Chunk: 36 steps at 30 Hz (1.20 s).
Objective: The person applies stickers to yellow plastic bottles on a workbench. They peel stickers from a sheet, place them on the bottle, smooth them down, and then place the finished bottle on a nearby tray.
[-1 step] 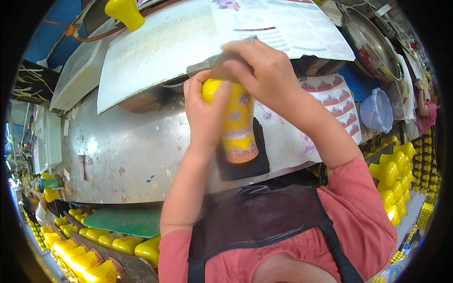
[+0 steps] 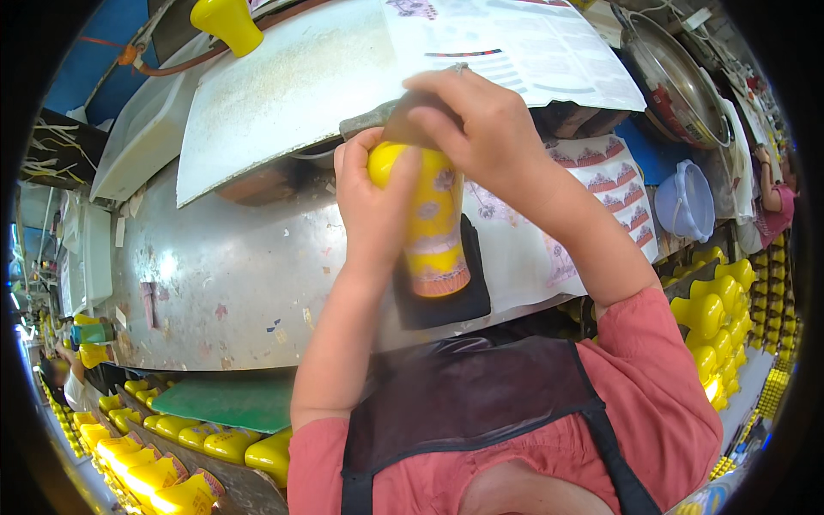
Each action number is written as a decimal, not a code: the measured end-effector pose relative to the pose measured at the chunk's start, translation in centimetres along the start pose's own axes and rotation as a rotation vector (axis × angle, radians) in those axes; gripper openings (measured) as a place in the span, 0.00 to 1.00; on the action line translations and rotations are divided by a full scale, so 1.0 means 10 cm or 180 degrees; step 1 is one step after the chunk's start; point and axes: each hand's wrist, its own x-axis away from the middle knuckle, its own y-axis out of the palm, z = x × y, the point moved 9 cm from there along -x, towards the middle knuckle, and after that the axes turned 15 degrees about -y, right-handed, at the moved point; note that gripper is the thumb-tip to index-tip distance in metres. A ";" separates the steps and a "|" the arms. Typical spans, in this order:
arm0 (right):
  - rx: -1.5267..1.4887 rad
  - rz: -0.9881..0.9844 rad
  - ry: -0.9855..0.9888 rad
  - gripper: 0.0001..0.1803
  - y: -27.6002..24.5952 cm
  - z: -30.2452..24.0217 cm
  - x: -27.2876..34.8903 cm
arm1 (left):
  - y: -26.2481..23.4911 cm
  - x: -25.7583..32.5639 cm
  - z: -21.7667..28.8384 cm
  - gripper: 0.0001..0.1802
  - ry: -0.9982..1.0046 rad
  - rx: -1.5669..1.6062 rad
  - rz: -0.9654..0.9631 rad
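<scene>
A glossy yellow vase (image 2: 436,225) with purple flower patterns and an orange-pink band lies with its narrower banded end toward me, over a black pad (image 2: 476,296). My left hand (image 2: 369,184) is wrapped round the left side of its wide far end, thumb along the top. At that same end, my right hand (image 2: 472,120) pinches a flat dark brown piece (image 2: 418,122), blurred, like a scraper; its lower edge meets the vase or hovers close, I cannot tell which. Just behind lies a grey rolled cloth (image 2: 367,121) at the edge of a raised white board (image 2: 283,94).
Printed pattern sheets (image 2: 605,184) lie right on the metal table (image 2: 232,275). Beyond them are a lilac bucket (image 2: 684,202) and a large metal basin (image 2: 674,73). Another yellow vase (image 2: 227,26) stands far left. Rows of yellow vases (image 2: 159,472) flank me; other people work at both sides.
</scene>
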 end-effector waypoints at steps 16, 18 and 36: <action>-0.0106 0.0224 0.0031 0.14 -0.02 -0.11 0.07 | 0.00 0.01 -0.13 0.21 0.0153 0.0536 -0.0285; -0.0259 0.0213 0.0258 0.13 -0.06 0.01 -0.02 | 0.01 0.08 -0.09 0.25 0.0313 0.0378 -0.0318; 0.0674 -0.0928 -0.1455 0.13 0.03 -0.67 -0.03 | -0.08 0.06 -0.23 0.23 -0.0230 0.1416 -0.0703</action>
